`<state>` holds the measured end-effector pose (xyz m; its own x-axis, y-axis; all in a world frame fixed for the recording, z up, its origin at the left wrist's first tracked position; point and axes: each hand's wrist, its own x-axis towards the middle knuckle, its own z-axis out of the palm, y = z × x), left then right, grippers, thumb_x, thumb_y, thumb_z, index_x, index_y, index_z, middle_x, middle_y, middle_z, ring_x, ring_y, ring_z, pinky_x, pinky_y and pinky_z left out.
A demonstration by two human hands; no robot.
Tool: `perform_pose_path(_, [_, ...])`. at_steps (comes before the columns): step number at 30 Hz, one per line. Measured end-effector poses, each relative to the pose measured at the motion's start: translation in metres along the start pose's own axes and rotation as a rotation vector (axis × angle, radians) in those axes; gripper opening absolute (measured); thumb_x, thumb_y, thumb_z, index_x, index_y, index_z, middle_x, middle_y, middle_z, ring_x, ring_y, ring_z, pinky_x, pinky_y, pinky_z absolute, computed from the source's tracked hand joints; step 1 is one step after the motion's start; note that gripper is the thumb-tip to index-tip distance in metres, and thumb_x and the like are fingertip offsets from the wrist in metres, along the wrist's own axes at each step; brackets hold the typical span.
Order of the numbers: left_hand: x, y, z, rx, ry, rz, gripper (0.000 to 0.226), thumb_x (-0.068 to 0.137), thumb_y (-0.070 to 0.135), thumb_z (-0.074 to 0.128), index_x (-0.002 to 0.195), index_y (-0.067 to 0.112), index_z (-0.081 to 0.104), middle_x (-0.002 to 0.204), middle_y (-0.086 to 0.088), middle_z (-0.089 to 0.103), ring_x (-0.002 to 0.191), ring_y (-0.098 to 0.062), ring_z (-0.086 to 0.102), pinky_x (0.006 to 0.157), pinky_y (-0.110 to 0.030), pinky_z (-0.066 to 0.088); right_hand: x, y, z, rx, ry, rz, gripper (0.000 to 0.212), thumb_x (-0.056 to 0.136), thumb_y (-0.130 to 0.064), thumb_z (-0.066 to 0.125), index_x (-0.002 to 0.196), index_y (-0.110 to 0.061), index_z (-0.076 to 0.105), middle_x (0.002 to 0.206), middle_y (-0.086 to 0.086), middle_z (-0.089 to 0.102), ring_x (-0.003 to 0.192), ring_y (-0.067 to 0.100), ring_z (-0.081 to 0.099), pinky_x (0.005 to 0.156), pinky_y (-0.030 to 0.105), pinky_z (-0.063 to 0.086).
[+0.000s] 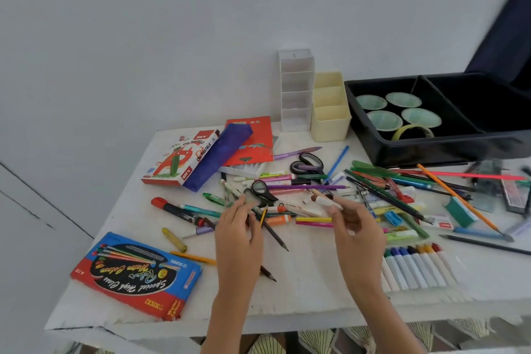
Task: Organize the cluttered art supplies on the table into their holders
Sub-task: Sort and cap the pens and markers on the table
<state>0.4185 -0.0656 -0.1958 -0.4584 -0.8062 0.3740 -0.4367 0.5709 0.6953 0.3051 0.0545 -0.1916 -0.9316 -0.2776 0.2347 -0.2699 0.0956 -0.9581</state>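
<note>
Over the middle of the white painted table [301, 290], both hands are at the central heap of supplies.

Left hand [238, 230]: fingers curled round a small bundle of dark and yellow-striped pencils [275, 236], points aimed toward the near edge. Its fingertips are touching or just beside the black-handled scissors [263, 190] (cannot tell which).

Right hand [355, 227]: thumb and fingers pinch a white marker with a brown cap [326, 201], held just above the heap.

The cream plastic divided holder [330, 123] and the tall white divided holder [296, 112] stand at the far edge by the wall, well apart from both hands. Nothing shows above either rim.

Judgement: this is the gathering step, and the task is at an early stage. To do it well:
- Sort by kind while collecting, with pencils in the left and markers in the right.
- Square the ends before carrying.
- Give each kind its own compartment.
- Leave the scissors out of the bundle.
</note>
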Motion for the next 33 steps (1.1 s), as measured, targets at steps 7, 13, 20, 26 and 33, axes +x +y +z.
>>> perform_pose_path(7, [-0.050,0.054,0.036,-0.154,-0.045,0.007,0.023,0.091,0.009,0.052,0.108,0.017,0.065,0.111,0.007,0.058,0.109,-0.009,0.050,0.092,-0.028,0.045,0.004,0.014,-0.063,0.040,0.092,0.098,0.014,0.087,-0.024,0.063,0.099,-0.017,0.067,0.085,-0.007,0.067,0.077,0.002,0.061,0.067,0.012,0.049])
perform_pose_path(13, [-0.099,0.082,0.067,-0.078,-0.125,-0.034,0.017,0.089,0.028,0.059,0.106,0.024,0.062,0.104,0.012,0.049,0.102,-0.005,0.046,0.078,-0.013,0.038,-0.005,0.019,-0.104,0.100,-0.071,0.057,0.007,0.090,-0.020,0.059,0.093,-0.026,0.061,0.086,-0.006,0.066,0.078,0.003,0.062,0.071,0.016,0.051])
perform_pose_path(20, [-0.120,0.086,0.088,-0.082,-0.129,-0.110,0.020,0.092,0.014,0.055,0.109,0.011,0.064,0.104,0.004,0.043,0.102,-0.019,0.048,0.088,-0.033,0.045,-0.030,0.035,-0.125,-0.098,-0.414,-0.218,0.011,0.085,-0.009,0.067,0.094,-0.017,0.066,0.084,-0.010,0.069,0.081,0.000,0.063,0.070,0.009,0.048])
perform_pose_path(26, [-0.124,0.077,0.090,-0.083,-0.166,-0.069,0.023,0.092,0.009,0.053,0.109,0.011,0.068,0.111,0.000,0.045,0.102,-0.026,0.051,0.085,-0.040,0.049,-0.036,0.057,-0.122,-0.353,-0.558,-0.584,0.021,0.080,-0.001,0.066,0.101,-0.005,0.065,0.088,0.007,0.068,0.079,0.018,0.063,0.062,0.027,0.054])
perform_pose_path(33, [-0.128,0.075,0.088,-0.097,-0.188,-0.038,0.028,0.094,0.008,0.050,0.115,0.016,0.066,0.114,-0.002,0.046,0.104,-0.022,0.051,0.085,-0.034,0.049,-0.037,0.062,-0.109,-0.519,-0.471,-0.699,0.048,0.045,0.009,0.086,0.089,-0.001,0.070,0.074,0.003,0.068,0.073,0.017,0.061,0.049,0.023,0.051])
